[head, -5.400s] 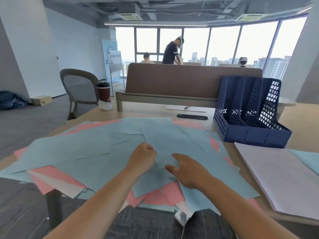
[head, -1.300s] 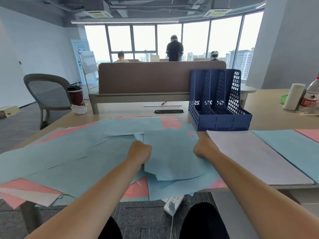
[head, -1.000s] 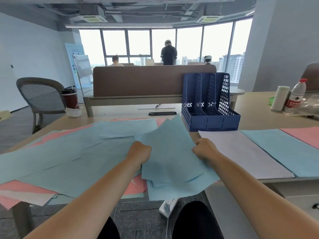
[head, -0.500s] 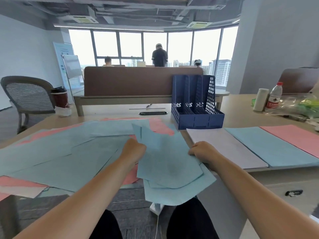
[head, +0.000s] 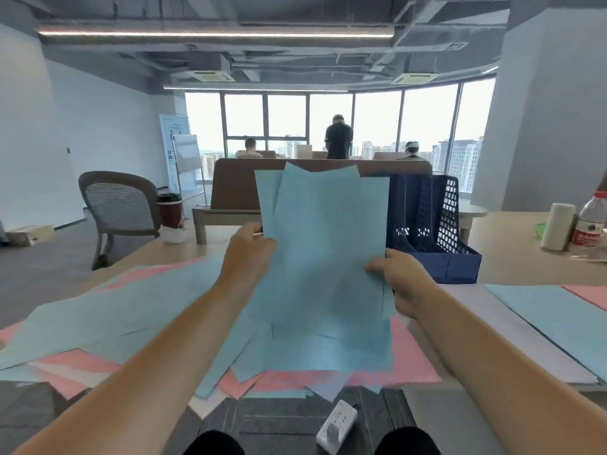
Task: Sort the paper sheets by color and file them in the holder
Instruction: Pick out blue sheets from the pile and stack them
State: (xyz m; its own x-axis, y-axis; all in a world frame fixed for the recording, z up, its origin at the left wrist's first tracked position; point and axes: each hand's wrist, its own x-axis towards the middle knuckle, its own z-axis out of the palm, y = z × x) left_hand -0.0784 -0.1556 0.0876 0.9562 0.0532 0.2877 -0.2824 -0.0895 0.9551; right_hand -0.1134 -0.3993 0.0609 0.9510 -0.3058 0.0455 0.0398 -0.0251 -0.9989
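Note:
A bundle of blue sheets (head: 325, 244) stands upright in front of me, held by both hands above the table. My left hand (head: 251, 254) grips its left edge and my right hand (head: 399, 277) grips its right edge. Under them lies a loose spread of blue and pink sheets (head: 138, 307) across the wooden table (head: 512, 238). The dark blue mesh file holder (head: 437, 231) stands behind the bundle on the right, partly hidden by it. Sorted stacks lie at the right: white (head: 492, 330), blue (head: 558, 320) and pink (head: 594, 293).
A water bottle (head: 591, 221) and a white roll (head: 556, 226) stand at the far right. A brown desk divider (head: 236, 188), a grey chair (head: 118, 208) and a dark cup (head: 170, 210) are behind. A power strip (head: 336, 426) lies on the floor between my knees. People stand by the windows.
Both hands lifted the blue sheets off the spread and raised them from tilted low to upright, now covering part of the file holder.

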